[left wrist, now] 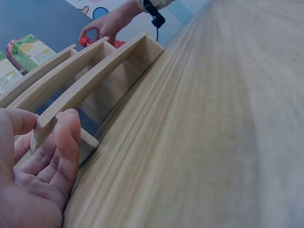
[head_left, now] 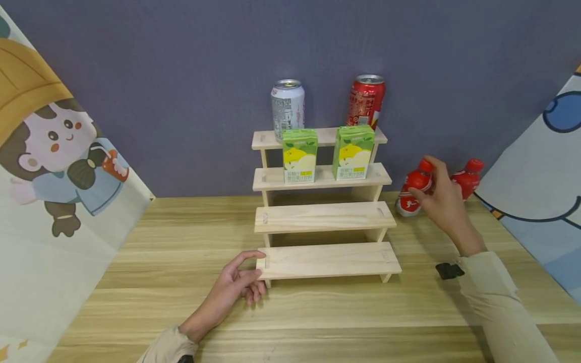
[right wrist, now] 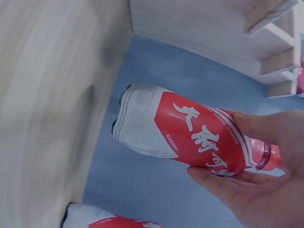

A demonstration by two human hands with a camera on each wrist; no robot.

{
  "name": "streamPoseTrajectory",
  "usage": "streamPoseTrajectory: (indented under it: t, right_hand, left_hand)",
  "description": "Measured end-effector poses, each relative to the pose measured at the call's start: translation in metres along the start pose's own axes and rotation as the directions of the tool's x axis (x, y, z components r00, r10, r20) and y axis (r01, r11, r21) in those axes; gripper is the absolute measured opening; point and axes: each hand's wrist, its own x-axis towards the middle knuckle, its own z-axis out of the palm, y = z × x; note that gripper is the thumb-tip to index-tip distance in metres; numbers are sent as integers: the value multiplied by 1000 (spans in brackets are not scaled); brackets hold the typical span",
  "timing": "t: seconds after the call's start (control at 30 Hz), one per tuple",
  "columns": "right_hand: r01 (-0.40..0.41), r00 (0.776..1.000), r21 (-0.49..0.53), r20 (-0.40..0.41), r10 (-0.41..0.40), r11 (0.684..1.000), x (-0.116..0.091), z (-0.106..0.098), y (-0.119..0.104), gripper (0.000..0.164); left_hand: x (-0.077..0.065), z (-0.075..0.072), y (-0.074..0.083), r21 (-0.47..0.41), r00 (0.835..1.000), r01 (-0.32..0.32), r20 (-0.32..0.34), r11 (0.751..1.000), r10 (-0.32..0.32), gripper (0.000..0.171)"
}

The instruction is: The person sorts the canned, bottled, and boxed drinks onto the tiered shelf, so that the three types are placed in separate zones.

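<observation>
A red-and-white drink bottle (head_left: 410,199) is in my right hand (head_left: 442,201), gripped around its upper part below the cap. In the right wrist view, the bottle's base (right wrist: 137,118) looks lifted off the tabletop. My left hand (head_left: 233,282) pinches the left end of the lowest step of a four-tier wooden display rack (head_left: 327,259), thumb and forefinger at the board's corner. A second red bottle (head_left: 469,179) stands behind my right hand, partly hidden by it.
On the rack's top tier stand a white can (head_left: 288,108) and a red can (head_left: 366,101). Two green juice cartons, a left one (head_left: 299,156) and a right one (head_left: 353,154), stand one tier lower. A dark blue wall (head_left: 204,101) rises behind the wooden table (head_left: 317,322).
</observation>
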Motion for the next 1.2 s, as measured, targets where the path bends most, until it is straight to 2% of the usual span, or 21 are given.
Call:
streamPoseTrajectory:
  t: [0.67, 0.93, 1.2]
  right_hand:
    - [55, 998, -22, -22, -56, 998, 5, -22, -42, 89]
    - [82, 995, 25, -57, -80, 996, 3, -36, -58, 90]
    - [78, 996, 47, -42, -76, 996, 3, -44, -72, 95]
  left_hand:
    - [0, 0, 1, -2, 1000, -2, 11, 1000, 2, 44]
    - [1, -1, 0, -2, 1000, -4, 15, 1000, 4, 44]
    - [0, -1, 0, -3, 1000, -2, 9, 1000, 2, 45]
